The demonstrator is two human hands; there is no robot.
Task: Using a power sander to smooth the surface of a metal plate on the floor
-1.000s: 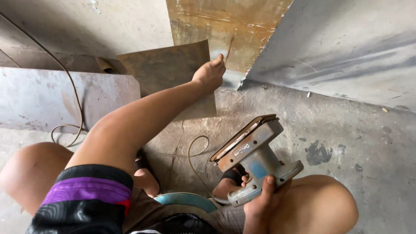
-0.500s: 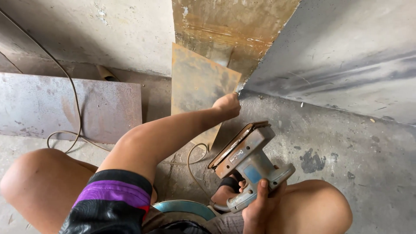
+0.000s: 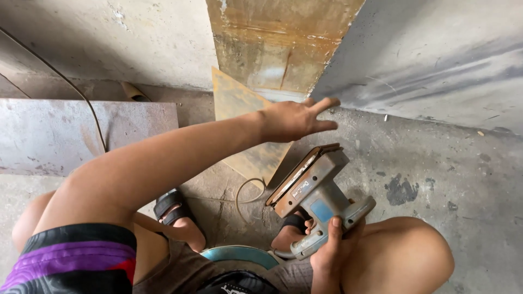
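Note:
My left hand (image 3: 297, 117) reaches forward with its fingers spread, lying against the right edge of a small rusty metal plate (image 3: 239, 103) that leans on the wall. The fingertips point at the edge of a large grey metal sheet (image 3: 436, 54). My right hand (image 3: 332, 250) grips the handle of a grey and blue electric sander (image 3: 316, 185) beside my right knee. The sander is tilted, its flat brown pad facing up and left. I cannot see whether my left thumb hooks behind the plate.
A tall rusty panel (image 3: 278, 38) stands against the concrete wall. A grey steel plate (image 3: 54, 130) lies at left with a thin cable (image 3: 81, 103) crossing it. My sandalled foot (image 3: 174, 209) and a teal disc (image 3: 239, 253) are below. A dark stain (image 3: 400, 190) marks the floor.
My left hand gripped the top of the rusty plate before; now its fingers are spread against the plate's edge. The plate has turned and stands more upright. The sander has barely moved.

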